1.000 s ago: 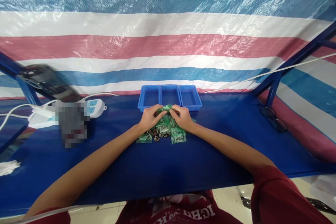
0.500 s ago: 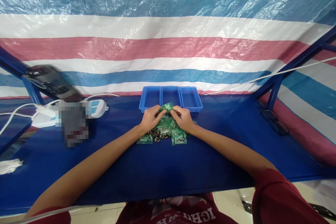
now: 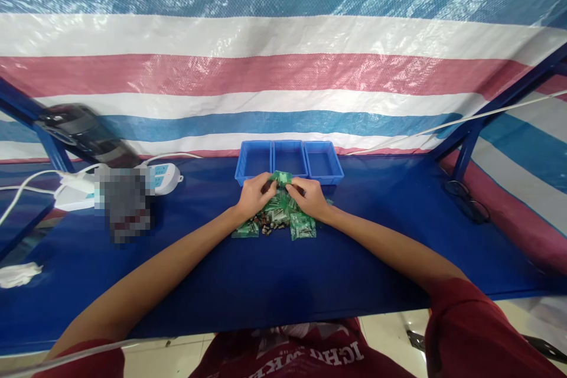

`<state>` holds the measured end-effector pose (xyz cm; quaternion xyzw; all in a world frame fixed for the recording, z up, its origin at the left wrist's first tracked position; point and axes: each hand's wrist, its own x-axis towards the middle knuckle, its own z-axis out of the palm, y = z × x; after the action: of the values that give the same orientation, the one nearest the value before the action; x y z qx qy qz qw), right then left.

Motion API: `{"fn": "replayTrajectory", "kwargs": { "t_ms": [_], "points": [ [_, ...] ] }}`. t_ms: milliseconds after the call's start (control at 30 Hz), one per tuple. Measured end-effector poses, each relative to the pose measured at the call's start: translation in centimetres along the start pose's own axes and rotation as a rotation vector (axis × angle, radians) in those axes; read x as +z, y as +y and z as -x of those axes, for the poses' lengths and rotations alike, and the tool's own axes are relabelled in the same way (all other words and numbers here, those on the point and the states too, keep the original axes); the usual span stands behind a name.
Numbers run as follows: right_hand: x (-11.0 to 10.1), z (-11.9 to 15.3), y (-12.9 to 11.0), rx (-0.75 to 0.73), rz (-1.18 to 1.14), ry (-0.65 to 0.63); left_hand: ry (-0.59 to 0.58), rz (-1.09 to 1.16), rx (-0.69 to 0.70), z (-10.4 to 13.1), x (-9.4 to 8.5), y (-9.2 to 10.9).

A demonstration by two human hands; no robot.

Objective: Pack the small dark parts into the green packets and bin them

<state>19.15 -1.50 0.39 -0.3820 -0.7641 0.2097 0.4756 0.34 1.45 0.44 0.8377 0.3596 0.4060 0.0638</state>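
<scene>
Between my hands a small green plastic bag [image 3: 282,177] is stretched, with small pale pieces inside. My left hand [image 3: 256,195] pinches its left edge, and my right hand [image 3: 309,196] pinches the right one. Under and in front of them lies a pile of similar green bags [image 3: 303,226] with silvery metal pieces in them. Loose small brown and silver metal parts [image 3: 267,224] are scattered at the pile's front. Just behind my hands stand three blue trays [image 3: 325,180] side by side, their front edges partly covered by my fingers.
On the left of the blue table [image 3: 212,283] are a white power strip [image 3: 166,178] with cables, a blurred-out dark object [image 3: 128,204] and a dark bottle [image 3: 91,133]. A crumpled white tissue [image 3: 20,275] lies far left. Eyeglasses [image 3: 467,201] rest at the right by the frame post.
The view has tilted slightly, so everything sits a little higher. Both hands still pinch the same green bag over the pile, with hardly any movement.
</scene>
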Motion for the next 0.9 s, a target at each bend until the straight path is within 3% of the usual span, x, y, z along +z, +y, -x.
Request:
{"fn": "replayTrajectory", "kwargs": {
  "t_ms": [367, 900],
  "points": [
    [-0.07, 0.00, 0.14, 0.071, 0.006, 0.000, -0.042, 0.018, -0.027, -0.09, -0.03, -0.18],
    [0.08, 0.00, 0.34, 0.018, 0.043, -0.044, -0.016, 0.006, 0.024, -0.21, -0.16, 0.62]
  ]
}}
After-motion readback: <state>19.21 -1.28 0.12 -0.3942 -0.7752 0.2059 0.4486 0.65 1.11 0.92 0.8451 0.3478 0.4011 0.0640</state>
